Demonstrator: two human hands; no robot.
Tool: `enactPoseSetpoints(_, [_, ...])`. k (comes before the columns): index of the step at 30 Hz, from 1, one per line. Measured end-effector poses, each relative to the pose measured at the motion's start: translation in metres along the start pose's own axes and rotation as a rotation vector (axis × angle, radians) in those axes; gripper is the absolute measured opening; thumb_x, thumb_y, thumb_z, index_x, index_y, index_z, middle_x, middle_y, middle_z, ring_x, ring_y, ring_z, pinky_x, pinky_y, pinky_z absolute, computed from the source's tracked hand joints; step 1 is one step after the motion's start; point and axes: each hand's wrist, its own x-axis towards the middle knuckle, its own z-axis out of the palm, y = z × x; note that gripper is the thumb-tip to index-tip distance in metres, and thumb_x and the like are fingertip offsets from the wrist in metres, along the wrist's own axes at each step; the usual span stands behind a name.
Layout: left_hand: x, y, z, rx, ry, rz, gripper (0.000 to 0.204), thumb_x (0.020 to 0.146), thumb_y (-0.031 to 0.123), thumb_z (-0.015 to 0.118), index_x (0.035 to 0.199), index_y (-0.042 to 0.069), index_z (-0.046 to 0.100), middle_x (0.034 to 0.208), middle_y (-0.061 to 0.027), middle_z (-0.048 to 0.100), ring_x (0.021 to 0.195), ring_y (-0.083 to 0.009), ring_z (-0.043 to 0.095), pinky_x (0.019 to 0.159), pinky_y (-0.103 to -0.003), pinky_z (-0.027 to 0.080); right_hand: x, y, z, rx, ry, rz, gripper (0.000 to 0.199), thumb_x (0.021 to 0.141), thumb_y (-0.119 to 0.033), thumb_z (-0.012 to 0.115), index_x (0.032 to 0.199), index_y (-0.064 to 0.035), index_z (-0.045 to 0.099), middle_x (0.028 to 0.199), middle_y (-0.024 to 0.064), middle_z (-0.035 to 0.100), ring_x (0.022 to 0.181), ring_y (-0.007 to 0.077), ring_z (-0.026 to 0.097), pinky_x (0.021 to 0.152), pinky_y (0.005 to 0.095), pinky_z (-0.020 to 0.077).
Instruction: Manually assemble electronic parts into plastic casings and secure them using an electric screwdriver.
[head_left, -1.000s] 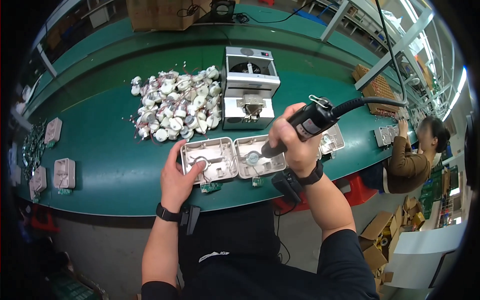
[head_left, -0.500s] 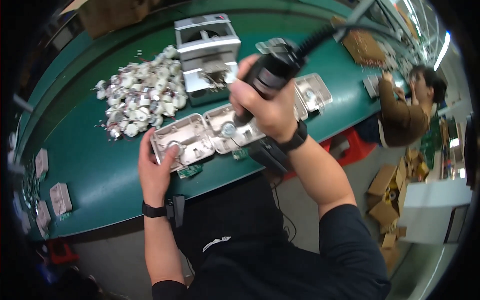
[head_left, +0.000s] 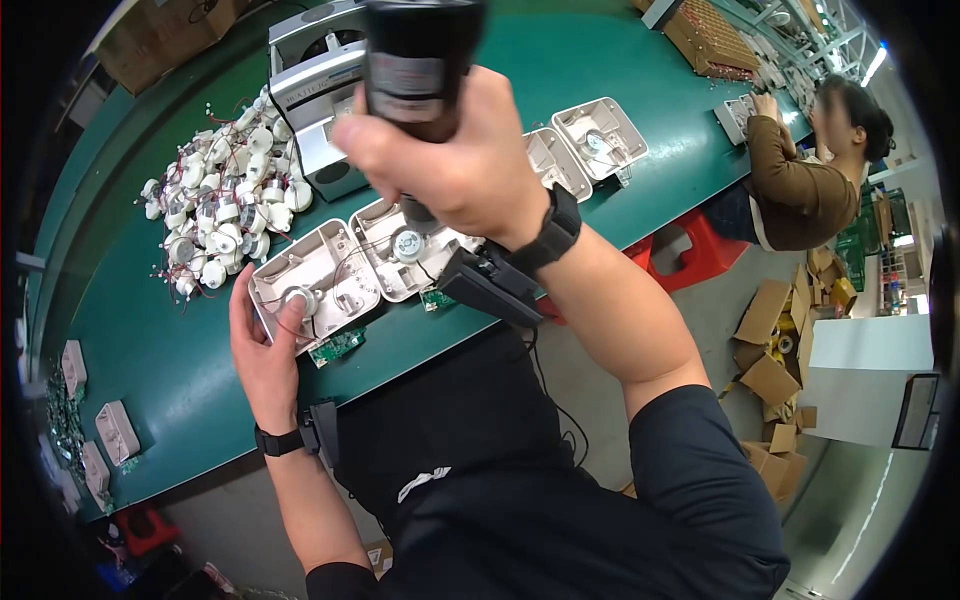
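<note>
My right hand (head_left: 470,170) is wrapped round a black electric screwdriver (head_left: 415,75), held upright over a row of white plastic housings. Its tip points down into the middle housing (head_left: 372,222), beside a round silvery disc (head_left: 408,244); whether it touches is hidden. My left hand (head_left: 265,345) grips the nearest-left housing (head_left: 345,292), fingers outside its wall and thumb inside on a small round part (head_left: 297,299) with thin wires. A green circuit board (head_left: 338,346) hangs at that housing's front edge.
A heap of white motor-like parts with wires (head_left: 225,205) lies behind, next to a grey-silver machine (head_left: 325,100). More housings (head_left: 600,140) stand to the right, others (head_left: 117,432) far left. A person (head_left: 810,180) works at the right, near a red stool (head_left: 700,245).
My right hand has moved left with the screwdriver, which now stands more upright. The housings and my left hand appear farther left, as the view has shifted.
</note>
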Motion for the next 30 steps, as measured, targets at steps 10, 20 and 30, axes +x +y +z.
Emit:
enactPoseSetpoints(10, [-0.001, 0.008, 0.0, -0.065, -0.002, -0.056, 0.067, 0.091, 0.013, 0.077, 0.148, 0.004, 0.044, 0.122, -0.0113, 0.065, 0.096, -0.0132, 0.066, 0.076, -0.026, 0.056, 0.007, 0.0, 0.0, -0.061, -0.091, 0.037, 0.015, 0.086, -0.01, 0.074, 0.083, -0.0003, 0.062, 0.064, 0.0011, 0.061, 0.052, 0.0094, 0.057, 0.049, 0.0266, 0.0464])
enactPoseSetpoints(20, [-0.003, -0.003, -0.004, 0.008, 0.081, -0.033, 0.072, 0.084, 0.019, 0.083, 0.145, 0.005, 0.049, 0.107, -0.0095, 0.071, 0.072, -0.0072, 0.062, 0.063, -0.024, 0.052, 0.077, -0.026, 0.016, -0.101, 0.047, -0.185, 0.016, 0.089, -0.013, 0.071, 0.088, 0.001, 0.062, 0.063, 0.004, 0.061, 0.053, 0.0134, 0.059, 0.054, 0.027, 0.0472])
enactPoseSetpoints(30, [0.0, -0.011, -0.007, 0.112, 0.108, 0.001, 0.071, 0.079, 0.03, 0.084, 0.142, 0.013, 0.055, 0.072, 0.0008, 0.065, 0.053, -0.0069, 0.047, 0.052, -0.026, 0.039, 0.03, -0.051, 0.021, -0.013, 0.035, 0.035, 0.017, 0.092, -0.013, 0.065, 0.095, 0.0, 0.055, 0.068, 0.0069, 0.056, 0.054, 0.0156, 0.054, 0.054, 0.0301, 0.047])
